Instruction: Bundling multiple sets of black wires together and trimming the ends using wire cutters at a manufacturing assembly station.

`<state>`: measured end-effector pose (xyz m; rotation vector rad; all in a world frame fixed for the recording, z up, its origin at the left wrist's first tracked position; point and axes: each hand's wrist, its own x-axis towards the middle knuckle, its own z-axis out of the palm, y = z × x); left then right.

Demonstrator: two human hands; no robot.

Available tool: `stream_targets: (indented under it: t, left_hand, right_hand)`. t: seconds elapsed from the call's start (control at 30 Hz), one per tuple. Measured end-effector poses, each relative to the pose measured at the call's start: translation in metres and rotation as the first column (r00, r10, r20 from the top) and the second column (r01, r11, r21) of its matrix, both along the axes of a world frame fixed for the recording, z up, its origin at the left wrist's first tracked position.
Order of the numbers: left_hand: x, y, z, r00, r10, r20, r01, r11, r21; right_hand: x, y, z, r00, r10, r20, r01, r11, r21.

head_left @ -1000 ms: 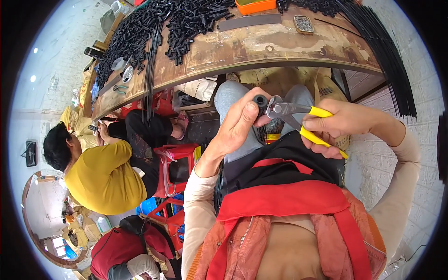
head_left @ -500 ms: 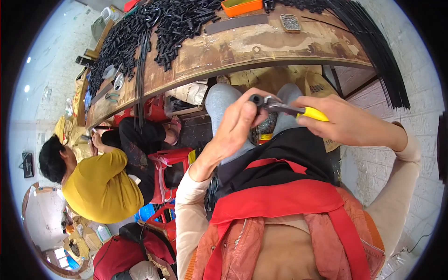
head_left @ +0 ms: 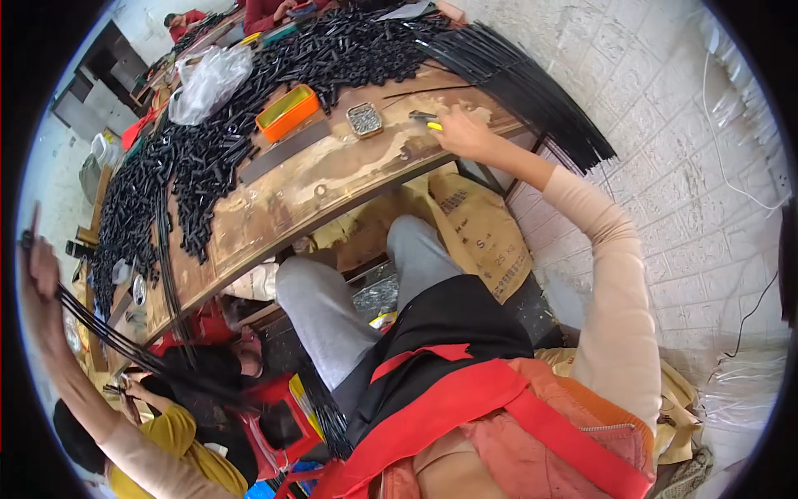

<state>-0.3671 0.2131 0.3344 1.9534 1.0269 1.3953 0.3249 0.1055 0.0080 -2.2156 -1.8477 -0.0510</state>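
Far out at the left rim, my left hand (head_left: 41, 287) is closed around a few long thin black rods (head_left: 125, 337). They slant down to the right, in front of a co-worker, and blur toward their lower end. A dark end sticks up above the fingers; its shape is hard to make out. My right arm reaches forward to the table's right part. There my right hand (head_left: 465, 133) is closed on the yellow handles of a pair of pliers (head_left: 426, 118), whose metal head points left, low over the wooden tabletop (head_left: 349, 166).
Short black tubes (head_left: 208, 166) heap along the table. An orange tray (head_left: 288, 113), a small box of metal bits (head_left: 364, 120) and a white plastic bag (head_left: 209, 83) lie there. More black rods (head_left: 515, 83) overhang the right end. A co-worker in yellow (head_left: 179, 445) sits at left.
My hands have parted from in front of my lap. The left swung far left with the black rods; the right carried the pliers forward to the table. The view has turned.
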Motion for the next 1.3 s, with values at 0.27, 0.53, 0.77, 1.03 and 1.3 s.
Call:
stream_targets:
  t: [0.27,0.53,0.77,1.03,1.3]
  left_hand:
    - [0.199,-0.157,-0.277,0.985,0.021,-0.171,-0.112,0.834,-0.541]
    - [0.13,-0.203,-0.498,0.712,0.095,-0.696,-0.534,0.716,-0.449]
    - [0.128,-0.168,-0.463,0.629,-0.044,-0.776,-0.264,0.927,-0.266]
    - [0.177,-0.162,-0.39,0.67,0.035,-0.742,-0.187,0.975,-0.122]
    - [0.237,-0.173,-0.305,0.752,-0.009,-0.659,0.029,0.999,0.02]
  right_hand:
    - [0.106,0.016,-0.014,0.944,-0.022,0.328,-0.079,0.953,0.292]
    - [0.16,0.031,-0.023,0.847,-0.32,0.424,0.178,0.923,0.341]
    - [0.176,0.028,0.019,0.914,-0.237,0.331,0.197,0.969,0.15]
    - [0.184,0.063,0.093,0.953,-0.102,0.285,-0.007,0.933,0.359]
    - [0.115,0.12,0.198,0.533,0.197,-0.823,0.145,0.937,0.318]
